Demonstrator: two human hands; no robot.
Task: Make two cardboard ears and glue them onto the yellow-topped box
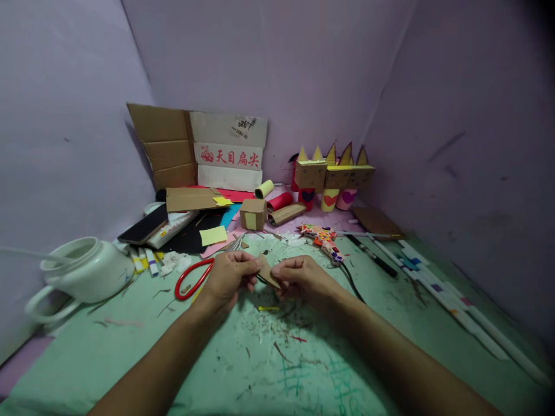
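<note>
1. Two bare hands meet over the worktop spread with a pale green, marked covering (217,358); between their fingertips is a small, flat, brown cardboard piece (269,273), near the middle of the view.
2. The left hand (230,276) is narrow, thumb and fingers pinched at the piece's left edge; the right hand (302,276) is likewise closed to a pinch, gripping it at the right, towards its lower end.
3. The piece's long axis slants from far left to near right; it lies to the right of the left hand and to the left of the right hand, so neither is nearer, both touching it; how far the fingertips wrap underneath, I cannot tell.
4. Just beside the left hand lies a red, loop-shaped handle (191,267), partly hidden by it; beyond the hands sits a brown cardboard cube with a yellow patch (260,215); beyond the right hand lies a flower-patterned glue gun (319,234); a thin yellow strip (269,308) lies nearer the body.
</note>
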